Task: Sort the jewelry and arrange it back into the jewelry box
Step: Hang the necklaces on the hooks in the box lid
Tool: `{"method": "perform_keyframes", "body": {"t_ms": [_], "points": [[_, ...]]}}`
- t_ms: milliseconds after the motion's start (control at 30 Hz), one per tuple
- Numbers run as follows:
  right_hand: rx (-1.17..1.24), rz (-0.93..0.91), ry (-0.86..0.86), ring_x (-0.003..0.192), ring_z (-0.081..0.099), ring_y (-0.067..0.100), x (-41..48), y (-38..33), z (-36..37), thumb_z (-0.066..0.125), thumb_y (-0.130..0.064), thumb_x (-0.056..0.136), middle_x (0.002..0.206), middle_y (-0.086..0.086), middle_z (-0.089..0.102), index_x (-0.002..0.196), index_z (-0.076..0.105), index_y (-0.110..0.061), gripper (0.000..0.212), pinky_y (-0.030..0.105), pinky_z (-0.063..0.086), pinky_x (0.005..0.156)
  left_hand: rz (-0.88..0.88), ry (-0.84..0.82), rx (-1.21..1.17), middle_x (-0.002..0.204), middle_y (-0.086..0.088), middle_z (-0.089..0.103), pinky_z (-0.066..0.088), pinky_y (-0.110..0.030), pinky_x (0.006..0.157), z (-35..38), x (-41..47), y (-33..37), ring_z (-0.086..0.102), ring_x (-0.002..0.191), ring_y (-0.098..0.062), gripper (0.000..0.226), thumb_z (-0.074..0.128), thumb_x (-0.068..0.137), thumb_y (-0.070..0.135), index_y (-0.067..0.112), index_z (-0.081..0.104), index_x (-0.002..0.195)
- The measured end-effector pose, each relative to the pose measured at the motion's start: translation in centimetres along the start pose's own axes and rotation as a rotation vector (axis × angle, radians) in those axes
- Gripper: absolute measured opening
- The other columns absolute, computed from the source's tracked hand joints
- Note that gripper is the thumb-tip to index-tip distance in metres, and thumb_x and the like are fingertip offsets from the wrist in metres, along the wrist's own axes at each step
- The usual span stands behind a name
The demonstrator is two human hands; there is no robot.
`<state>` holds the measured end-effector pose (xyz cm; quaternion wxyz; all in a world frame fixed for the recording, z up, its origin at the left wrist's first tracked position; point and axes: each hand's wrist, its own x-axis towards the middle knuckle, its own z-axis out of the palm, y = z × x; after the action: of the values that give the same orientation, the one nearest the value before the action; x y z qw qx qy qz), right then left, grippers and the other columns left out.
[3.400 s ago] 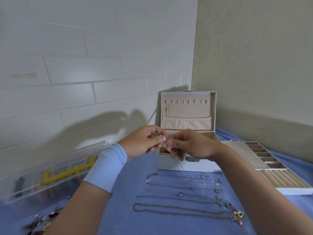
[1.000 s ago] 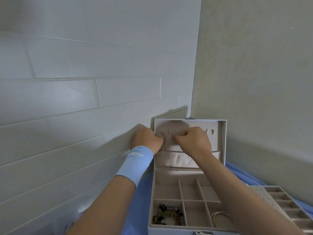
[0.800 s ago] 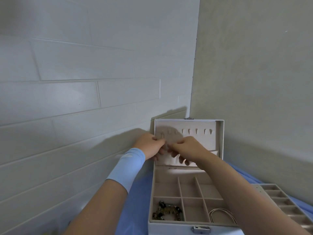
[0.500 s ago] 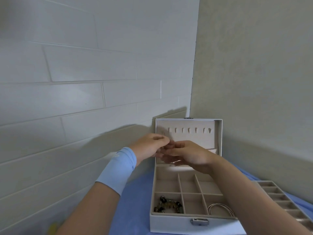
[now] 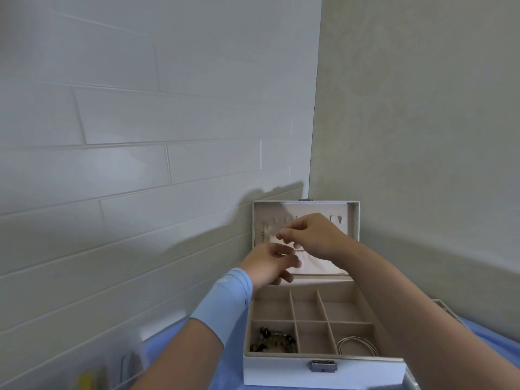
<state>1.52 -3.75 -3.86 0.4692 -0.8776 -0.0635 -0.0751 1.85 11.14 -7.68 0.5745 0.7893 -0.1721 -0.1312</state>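
The jewelry box [image 5: 281, 372] sat on blue cloth [image 5: 231, 375] in the wall corner, long axis left to right, latch [image 5: 323, 365] facing the person, lid [image 5: 354, 220] upright. At the lid, the right hand [image 5: 312, 235] pinched thumb to forefinger, on what was unclear. The left hand [image 5: 270, 263] was too blurred to read its grip. A thin chain [image 5: 265, 235] hung vertically.

the jewelry box [image 5: 281, 372] has a smooth white leather-like shell, a matt beige velvety lining [image 5: 306, 308] and a metal clasp [image 5: 323, 365]. the beaded bracelet [image 5: 273, 339] is glossy; the bangles [image 5: 357, 346] look like thin wire. the blue cloth [image 5: 230, 374] is matt. the tiled wall [image 5: 140, 164] is glossy, the side wall [image 5: 422, 108] rough, matt plaster.
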Motion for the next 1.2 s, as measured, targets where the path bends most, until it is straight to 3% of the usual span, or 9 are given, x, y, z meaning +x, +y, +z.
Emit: {"method": "perform_keyframes", "body": {"t_ms": [133, 300, 433, 533, 600, 667, 833, 1033, 1200], "points": [[-0.124, 0.031, -0.030, 0.057, 0.055, 0.003, 0.0, 0.6, -0.3, 0.065, -0.026, 0.093, 0.080, -0.002, 0.068, 0.092, 0.078, -0.012, 0.019, 0.018, 0.046, 0.061, 0.012, 0.117, 0.082, 0.089, 0.000, 0.076, 0.041, -0.015, 0.050, -0.6, -0.2, 0.1, 0.061, 0.056, -0.013, 0.017, 0.057, 0.096, 0.017, 0.007, 0.070, 0.100], [-0.282, 0.215, -0.366, 0.065, 0.064, 0.014, -0.8, 2.1, 0.5, 0.064, -0.020, 0.080, 0.101, -0.001, 0.071, 0.117, 0.070, -0.022, 0.037, 0.029, 0.051, 0.062, 0.084, 0.145, 0.257, 0.084, 0.010, 0.074, 0.043, -0.009, 0.055, -1.5, 0.0, 0.6, 0.064, 0.061, -0.007, 0.017, 0.062, 0.094, 0.029, 0.020, 0.076, 0.096], [-0.119, 0.083, -0.235, 0.056, 0.058, 0.012, -0.9, 3.0, 2.0, 0.069, -0.024, 0.088, 0.081, 0.001, 0.073, 0.102, 0.075, -0.015, 0.018, 0.024, 0.047, 0.055, 0.128, 0.172, 0.365, 0.056, 0.015, 0.061, 0.044, -0.019, 0.062, -1.8, 0.6, 1.1, 0.055, 0.060, -0.005, 0.020, 0.062, 0.092, 0.030, 0.024, 0.075, 0.077], [-0.067, 0.061, -0.156, 0.048, 0.054, 0.010, -0.7, 3.0, 1.8, 0.066, -0.018, 0.091, 0.074, 0.001, 0.073, 0.091, 0.078, -0.010, 0.014, 0.020, 0.042, 0.047, 0.144, 0.184, 0.347, 0.070, -0.004, 0.068, 0.050, -0.027, 0.072, -2.3, 0.9, 1.4, 0.056, 0.062, -0.011, 0.019, 0.063, 0.091, 0.030, 0.017, 0.077, 0.086], [-0.081, 0.059, -0.105, 0.048, 0.056, 0.011, -0.3, 2.8, 1.2, 0.066, -0.019, 0.091, 0.074, -0.002, 0.076, 0.088, 0.079, -0.011, 0.015, 0.019, 0.042, 0.046, 0.135, 0.214, 0.419, 0.074, 0.002, 0.068, 0.050, -0.029, 0.076, -2.7, 1.3, 1.2, 0.059, 0.068, -0.011, 0.018, 0.061, 0.092, 0.032, 0.022, 0.075, 0.087], [-0.116, 0.041, -0.044, 0.049, 0.057, 0.010, 0.1, 2.4, 0.6, 0.067, -0.023, 0.092, 0.075, -0.003, 0.077, 0.085, 0.079, -0.013, 0.017, 0.018, 0.042, 0.045, 0.112, 0.232, 0.564, 0.092, 0.009, 0.070, 0.047, -0.027, 0.081, -2.8, 1.6, 0.8, 0.063, 0.088, -0.012, 0.018, 0.056, 0.095, 0.034, 0.028, 0.073, 0.099], [-0.156, -0.013, 0.102, 0.046, 0.059, 0.013, 1.5, 1.3, -0.6, 0.066, -0.023, 0.094, 0.075, -0.004, 0.076, 0.079, 0.077, -0.012, 0.021, 0.014, 0.040, 0.044, 0.137, 0.185, 0.953, 0.135, 0.002, 0.058, 0.045, -0.034, 0.098, -2.2, 2.3, -0.3, 0.057, 0.119, -0.024, 0.034, 0.048, 0.098, 0.033, 0.027, 0.062, 0.128], [-0.282, -0.031, 0.110, 0.054, 0.070, 0.015, 2.7, 0.8, -0.6, 0.062, -0.024, 0.097, 0.084, -0.007, 0.076, 0.080, 0.075, -0.013, 0.024, 0.015, 0.040, 0.046, 0.126, 0.151, 1.211, 0.128, -0.005, 0.051, 0.047, -0.039, 0.086, -1.5, 3.2, -0.9, 0.059, 0.110, -0.033, 0.032, 0.049, 0.096, 0.037, 0.021, 0.059, 0.122], [-0.397, -0.050, 0.078, 0.051, 0.069, 0.013, 3.4, 1.5, 0.2, 0.060, -0.021, 0.096, 0.078, 0.001, 0.075, 0.077, 0.074, -0.014, 0.024, 0.027, 0.054, 0.057, 0.095, 0.140, 1.258, 0.130, -0.005, 0.049, 0.049, -0.039, 0.087, -1.4, 3.6, -0.7, 0.060, 0.109, -0.033, 0.035, 0.050, 0.094, 0.035, 0.021, 0.061, 0.125]]}}
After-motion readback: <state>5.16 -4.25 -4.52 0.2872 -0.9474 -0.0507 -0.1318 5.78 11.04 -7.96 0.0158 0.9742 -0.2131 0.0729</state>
